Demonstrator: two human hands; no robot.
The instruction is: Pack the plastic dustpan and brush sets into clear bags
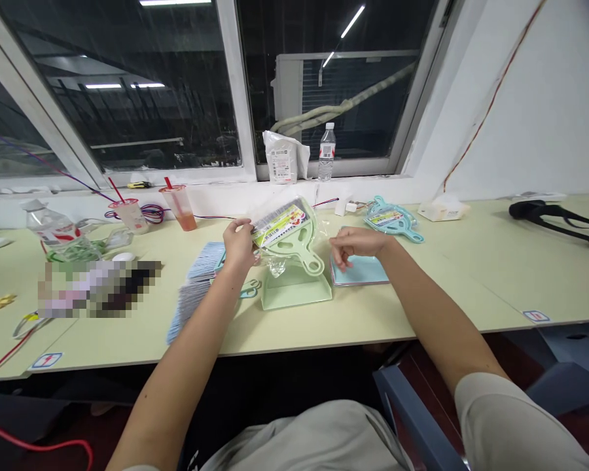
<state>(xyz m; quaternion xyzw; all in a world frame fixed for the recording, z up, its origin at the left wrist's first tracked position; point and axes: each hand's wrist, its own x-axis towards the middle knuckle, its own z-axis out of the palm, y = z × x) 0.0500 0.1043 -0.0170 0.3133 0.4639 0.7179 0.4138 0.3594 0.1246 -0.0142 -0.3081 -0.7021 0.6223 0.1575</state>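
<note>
My left hand (239, 243) grips the left edge of a green packaged brush and dustpan set (294, 239), which has a printed label and clear plastic around it. Its handle points down to the right, above a light green dustpan (297, 293) on the table. To the right, my right hand (356, 245) has its fingers bent downward over a stack of blue sheets or trays (366, 271); what its fingertips hold, if anything, is too small to tell. Blue-grey brushes (194, 288) lie left of the dustpan, beside blue scissors (250, 288).
A blue packaged set (392, 219) and a tissue pack (444, 208) lie at the back right. Two drink cups (180, 208) and a large bottle (53, 229) stand at the left. A black headset-like item (559, 216) is far right. The table's front edge runs below my forearms.
</note>
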